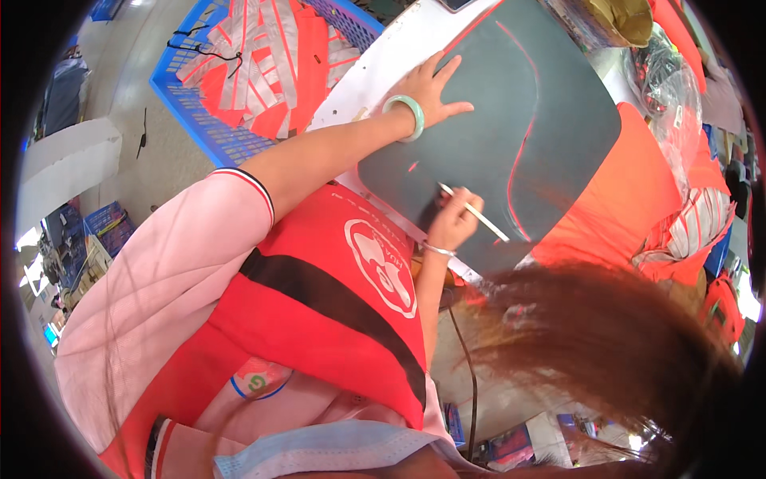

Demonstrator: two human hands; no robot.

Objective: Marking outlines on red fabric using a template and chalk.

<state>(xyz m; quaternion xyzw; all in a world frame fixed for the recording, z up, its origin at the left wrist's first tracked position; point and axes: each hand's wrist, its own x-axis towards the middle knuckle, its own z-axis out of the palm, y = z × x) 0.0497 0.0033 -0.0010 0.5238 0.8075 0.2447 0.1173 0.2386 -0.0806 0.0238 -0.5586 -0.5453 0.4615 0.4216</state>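
A dark sheet [487, 128] with red lines lies on a white table [388, 68]; grey floor [182, 132] shows at ten o'clock. The right hand [456, 222] grips a white pen [483, 217] over the sheet, slanting from ten to four o'clock; near that hand's twelve, the left hand [424, 89] presses flat, fingers spread. At eleven, a blue basket [199, 120] holds orange cloth pieces [309, 64] with silvery strips.

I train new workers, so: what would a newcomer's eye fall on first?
Probably the dark sheet at upper centre, with its curving red line. The left hand lies spread over its edge; the right hand, below, holds a white pen. At upper left is a blue basket of orange and grey pieces.
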